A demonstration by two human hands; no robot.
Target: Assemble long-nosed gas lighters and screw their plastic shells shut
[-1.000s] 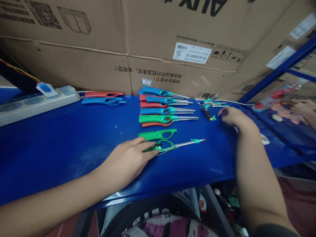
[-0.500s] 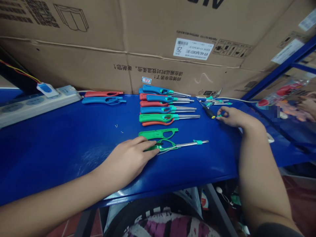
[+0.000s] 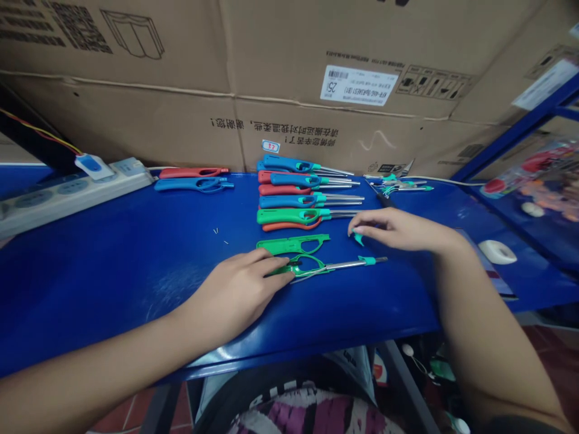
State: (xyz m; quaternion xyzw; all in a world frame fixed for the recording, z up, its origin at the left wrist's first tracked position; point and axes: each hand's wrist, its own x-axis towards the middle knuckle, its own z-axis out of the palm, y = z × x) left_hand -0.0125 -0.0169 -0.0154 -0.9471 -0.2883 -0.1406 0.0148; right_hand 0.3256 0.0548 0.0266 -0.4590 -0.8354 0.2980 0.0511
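Note:
My left hand [image 3: 244, 286] grips the handle of an opened green lighter half [image 3: 322, 267], which lies on the blue table top. A metal tube [image 3: 346, 264] runs right from it, with a teal collar [image 3: 367, 260] near the tip. Thin wires trail below. Just above lies the other green handle half [image 3: 295, 245], its hollow side showing. Pinched in the fingers of my right hand [image 3: 398, 230] is a small teal trigger piece [image 3: 358, 239], held right of that half and above the tube. Behind are several assembled long-necked lighters [image 3: 287, 201], stacked in blue, red and green.
A screwdriver [image 3: 384, 199] and a pile of teal and metal parts [image 3: 400, 184] lie at the back right. Red and blue handle shells [image 3: 192, 184] and a power strip [image 3: 67, 190] are at left. Tiny pins [image 3: 216, 231] lie nearby. Cardboard [image 3: 181, 114] walls the back.
My right hand has moved left and slightly toward me, from beside the screwdriver and parts pile to near the green halves, carrying the teal trigger piece. My left hand stays in place.

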